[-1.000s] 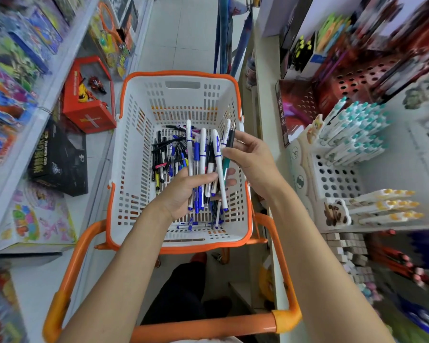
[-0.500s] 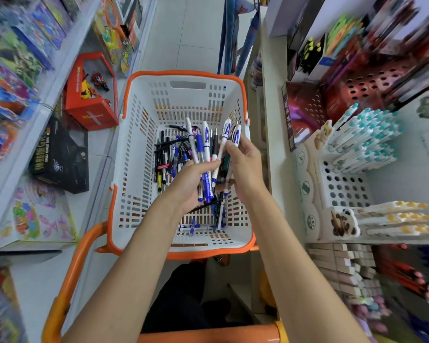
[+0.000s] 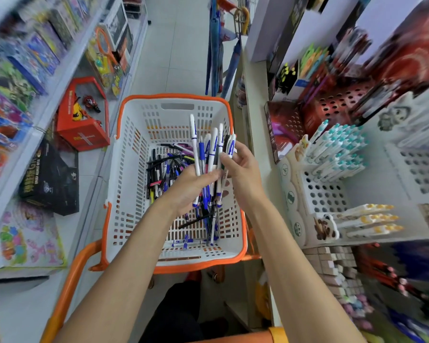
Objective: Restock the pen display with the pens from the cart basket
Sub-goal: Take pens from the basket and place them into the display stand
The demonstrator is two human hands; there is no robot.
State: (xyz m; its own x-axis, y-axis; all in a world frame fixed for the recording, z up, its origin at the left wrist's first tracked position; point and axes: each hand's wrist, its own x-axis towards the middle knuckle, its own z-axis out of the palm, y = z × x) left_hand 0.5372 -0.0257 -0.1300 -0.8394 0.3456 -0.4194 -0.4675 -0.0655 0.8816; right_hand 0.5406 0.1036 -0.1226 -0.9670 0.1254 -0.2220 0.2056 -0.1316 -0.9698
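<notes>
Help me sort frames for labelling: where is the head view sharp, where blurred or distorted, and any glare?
Head view: pens gripped by the left hand and pinched by the right hand, and the basket, are sharp; the toy shelf and the display smear with blur; the wide lens bows the basket rim; light is even, no strong glare.

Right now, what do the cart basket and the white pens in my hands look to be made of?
The cart basket looks like moulded plastic: white slotted walls, orange rim, a faint sheen. The white pens gripped in the left hand seem plastic too: smooth glossy barrels with blue print and blue grip sections. Blur leaves finer detail open.
</notes>
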